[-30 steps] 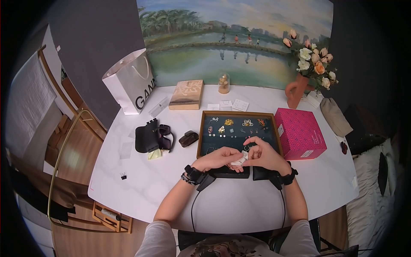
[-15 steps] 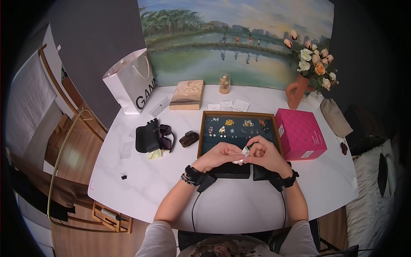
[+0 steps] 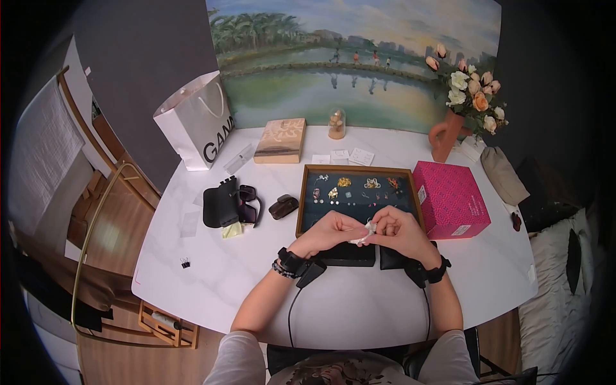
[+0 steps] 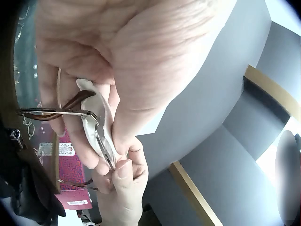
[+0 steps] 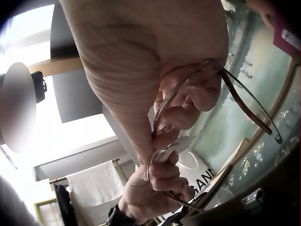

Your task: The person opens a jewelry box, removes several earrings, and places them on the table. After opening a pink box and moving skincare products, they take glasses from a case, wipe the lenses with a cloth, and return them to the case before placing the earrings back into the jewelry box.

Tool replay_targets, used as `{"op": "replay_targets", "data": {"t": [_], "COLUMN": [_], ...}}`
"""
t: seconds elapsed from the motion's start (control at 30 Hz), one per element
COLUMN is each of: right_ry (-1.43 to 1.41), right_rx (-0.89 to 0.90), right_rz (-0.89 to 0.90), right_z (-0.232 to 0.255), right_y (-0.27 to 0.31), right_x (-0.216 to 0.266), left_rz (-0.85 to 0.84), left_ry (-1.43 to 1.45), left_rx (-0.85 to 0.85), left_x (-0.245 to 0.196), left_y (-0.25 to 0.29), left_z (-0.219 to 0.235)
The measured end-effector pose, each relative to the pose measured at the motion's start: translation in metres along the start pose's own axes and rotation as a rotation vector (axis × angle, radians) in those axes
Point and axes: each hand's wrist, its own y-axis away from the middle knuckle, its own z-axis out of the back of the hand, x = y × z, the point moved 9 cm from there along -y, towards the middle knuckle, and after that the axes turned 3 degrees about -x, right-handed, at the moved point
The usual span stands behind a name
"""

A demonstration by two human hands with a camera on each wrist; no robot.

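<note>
A pair of thin-framed eyeglasses with brown temple tips is held between both hands over the front of the jewelry tray. My left hand pinches a crumpled white cloth around one lens, thumb on one side and fingers on the other. On the opposite side, my right hand grips the frame with curled fingers, thumb close to the cloth. One brown temple sticks out past the right hand in the right wrist view. The fingers partly hide the lenses.
A black case lies below the hands. To the right stands a pink box; to the left are a brown case, sunglasses and a black bag. Farther back are a white paper bag and a flower vase.
Both hands keep working the cloth against the eyeglasses. The left fingers have shifted slightly, the right fingers are more curled, and the cloth has changed shape between them.
</note>
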Motion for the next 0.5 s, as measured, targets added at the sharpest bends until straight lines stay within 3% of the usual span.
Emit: {"op": "replay_targets", "data": {"t": [0.07,0.17,0.27,0.33,0.37,0.43,0.5], "right_ry": [0.081,0.068,-0.088,-0.346,-0.347,-0.433,-0.495], "right_rx": [-0.035,0.056,0.070,-0.087,-0.088,-0.244,-0.220], "right_rz": [0.016,-0.051,-0.167,-0.185,-0.185,-0.167,-0.127], "right_z": [0.009,0.012,0.014,0.025,0.023,0.027,0.015], "right_y": [0.000,-0.001,-0.002,-0.008,-0.007,-0.007,-0.010], "right_x": [0.000,-0.028,-0.050,-0.064,-0.062,-0.055,-0.051], "left_rz": [0.002,-0.005,-0.199,-0.218,-0.238,-0.225,-0.180], "left_ry": [-0.013,0.044,0.106,0.218,0.330,0.301,0.326], "left_rx": [-0.042,-0.188,-0.453,-0.528,-0.604,-0.601,-0.585], "left_x": [0.000,-0.001,-0.012,-0.011,-0.010,-0.009,0.001], "left_y": [0.000,0.001,0.005,0.005,0.009,0.010,0.004], "left_z": [0.005,0.022,0.055,0.067,0.075,0.072,0.061]}}
